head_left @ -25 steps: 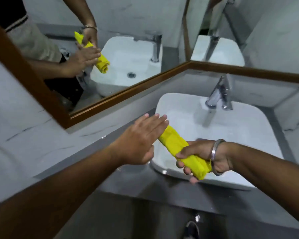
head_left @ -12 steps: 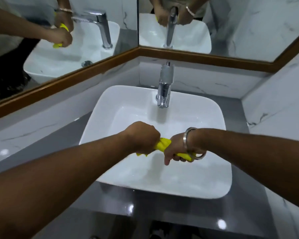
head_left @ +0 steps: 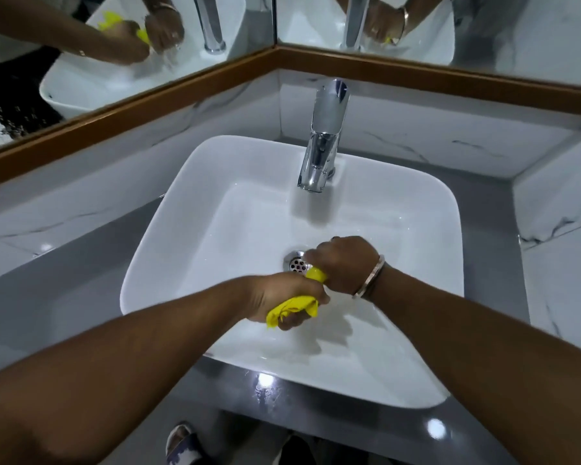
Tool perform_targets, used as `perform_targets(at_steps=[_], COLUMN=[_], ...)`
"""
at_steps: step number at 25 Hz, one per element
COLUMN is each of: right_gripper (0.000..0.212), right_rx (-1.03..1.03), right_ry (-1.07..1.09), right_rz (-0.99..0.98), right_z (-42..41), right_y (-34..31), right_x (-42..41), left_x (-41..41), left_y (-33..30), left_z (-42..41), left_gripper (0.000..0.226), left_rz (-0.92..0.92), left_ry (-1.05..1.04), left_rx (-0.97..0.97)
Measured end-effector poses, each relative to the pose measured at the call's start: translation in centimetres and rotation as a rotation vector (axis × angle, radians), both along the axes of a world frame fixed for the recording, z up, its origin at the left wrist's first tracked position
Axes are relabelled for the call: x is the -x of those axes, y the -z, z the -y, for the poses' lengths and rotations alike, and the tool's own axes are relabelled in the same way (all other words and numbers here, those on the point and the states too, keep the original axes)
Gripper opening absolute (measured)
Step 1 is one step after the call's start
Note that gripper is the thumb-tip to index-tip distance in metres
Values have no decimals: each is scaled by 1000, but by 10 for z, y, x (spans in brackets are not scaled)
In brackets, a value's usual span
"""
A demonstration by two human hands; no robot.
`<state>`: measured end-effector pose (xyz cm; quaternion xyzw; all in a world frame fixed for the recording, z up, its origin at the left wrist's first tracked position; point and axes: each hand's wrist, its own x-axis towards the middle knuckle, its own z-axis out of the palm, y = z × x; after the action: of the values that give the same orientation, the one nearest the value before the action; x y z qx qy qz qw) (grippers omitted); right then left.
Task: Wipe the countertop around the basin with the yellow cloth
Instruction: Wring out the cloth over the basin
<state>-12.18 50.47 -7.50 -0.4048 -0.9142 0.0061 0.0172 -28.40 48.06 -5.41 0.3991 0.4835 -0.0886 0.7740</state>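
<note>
The yellow cloth (head_left: 294, 305) is twisted into a tight roll and held over the white basin (head_left: 188, 236), just in front of the drain (head_left: 297, 262). My left hand (head_left: 275, 297) grips its near end, where a crumpled tail sticks out. My right hand (head_left: 342, 263), with a metal bangle on the wrist, is closed around the far end; only a small yellow bit shows between the two fists. The grey countertop (head_left: 64, 290) surrounds the basin on the left, front and right.
A chrome tap (head_left: 322, 142) stands at the back of the basin. Wood-framed mirrors (head_left: 125, 105) meet in the corner behind it. Marble-look walls close in on the left and right. A sandalled foot (head_left: 182, 444) shows below the counter's front edge.
My left hand went from open beside the cloth to closed on it. Both fists moved over the basin's middle and twisted closer together, with the cloth bunched shorter. The view shifted toward the basin.
</note>
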Motion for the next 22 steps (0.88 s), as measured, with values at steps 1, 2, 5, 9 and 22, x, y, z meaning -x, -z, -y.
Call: perform_targets(at_steps=[1, 2, 5, 9, 22], right_gripper=[21, 26, 34, 36, 50], right_rx=[13, 32, 41, 51, 603], right_ry=[3, 10, 33, 110, 219], right_rz=[-25, -54, -143, -158, -282], right_z=[3, 6, 7, 8, 13], right_y=[5, 9, 11, 1, -93], right_x=[2, 3, 5, 7, -10], left_x=[1, 3, 8, 9, 53], left_y=[7, 11, 9, -1, -65], left_z=[2, 3, -1, -6, -14], left_gripper=[28, 29, 28, 27, 58], left_rz=[16, 24, 39, -28, -367], left_ry=[-25, -30, -10, 74, 629], left_rx=[60, 97, 122, -40, -1598])
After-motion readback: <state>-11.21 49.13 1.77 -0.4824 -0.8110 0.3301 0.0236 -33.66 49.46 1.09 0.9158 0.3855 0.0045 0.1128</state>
